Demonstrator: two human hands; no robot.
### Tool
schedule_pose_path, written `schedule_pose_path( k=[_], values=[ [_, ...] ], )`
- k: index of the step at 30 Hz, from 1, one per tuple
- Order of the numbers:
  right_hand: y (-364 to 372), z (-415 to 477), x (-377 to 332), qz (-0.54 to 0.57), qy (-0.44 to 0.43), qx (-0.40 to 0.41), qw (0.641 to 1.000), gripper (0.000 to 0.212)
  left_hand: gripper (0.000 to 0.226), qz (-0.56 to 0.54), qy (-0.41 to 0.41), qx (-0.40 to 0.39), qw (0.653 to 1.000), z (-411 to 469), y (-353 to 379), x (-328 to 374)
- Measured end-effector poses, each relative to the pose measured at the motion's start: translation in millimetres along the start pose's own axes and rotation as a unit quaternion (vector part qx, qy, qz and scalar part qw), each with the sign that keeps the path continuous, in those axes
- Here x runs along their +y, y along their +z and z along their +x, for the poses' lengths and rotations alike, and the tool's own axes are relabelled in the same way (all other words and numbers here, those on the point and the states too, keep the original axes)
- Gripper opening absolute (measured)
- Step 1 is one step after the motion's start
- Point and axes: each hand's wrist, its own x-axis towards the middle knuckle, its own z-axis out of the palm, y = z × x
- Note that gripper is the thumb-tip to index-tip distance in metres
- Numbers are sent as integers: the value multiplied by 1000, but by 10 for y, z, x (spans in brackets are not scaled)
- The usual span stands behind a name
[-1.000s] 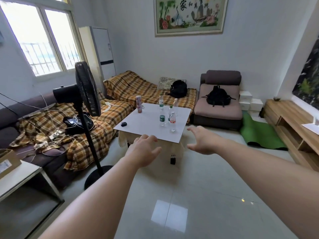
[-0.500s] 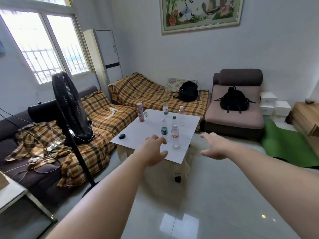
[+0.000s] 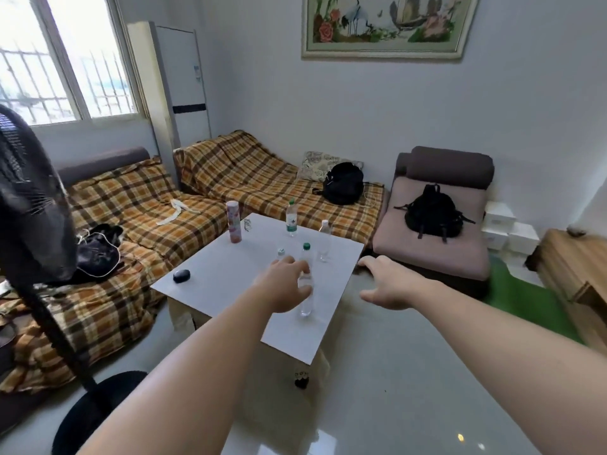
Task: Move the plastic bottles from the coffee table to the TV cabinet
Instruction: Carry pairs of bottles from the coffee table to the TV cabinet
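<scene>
The coffee table [image 3: 230,280] has a white top and stands in front of the plaid sofa [image 3: 138,208]. Four clear bottles stand upright on it. The nearest bottle [image 3: 306,297], close to the table's near right edge, is partly covered by the left hand [image 3: 285,285]. The hand's fingers are spread and loosely curled at the bottle's upper half; whether they touch it cannot be told, and they are not closed around it. Just behind the hand, two caps show: a white-capped bottle [image 3: 281,252] and a green-capped bottle [image 3: 306,252]. Farther back on the table stand a green-labelled bottle [image 3: 291,218] and a small bottle [image 3: 324,239] near the right edge. A pink can [image 3: 234,221] stands at the table's far left corner, and a dark case [image 3: 181,276] lies near its left edge.

The right hand [image 3: 387,284] is open and empty, palm down, hanging in the air just off the table's right edge.

The wooden TV cabinet [image 3: 578,280] sits well to the right of the table, past a pink chair [image 3: 433,238] that holds a black backpack [image 3: 430,213].
</scene>
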Motion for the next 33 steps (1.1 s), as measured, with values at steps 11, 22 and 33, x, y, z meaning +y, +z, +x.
schedule_pose_path(
  k=[11, 22, 33],
  values=[
    [-259, 1951, 596, -22, 0, -45, 999, 60, 41, 8, -18, -67, 998, 1912, 239, -423],
    [-442, 3632, 1560, -61, -43, -90, 993, 50, 38, 21, -66, -67, 995, 3450, 489, -351],
    [-804, 5333, 2581, -35, -97, -130, 986, 53, 37, 21, -162, -66, 984, 4913, 729, 90]
  ],
)
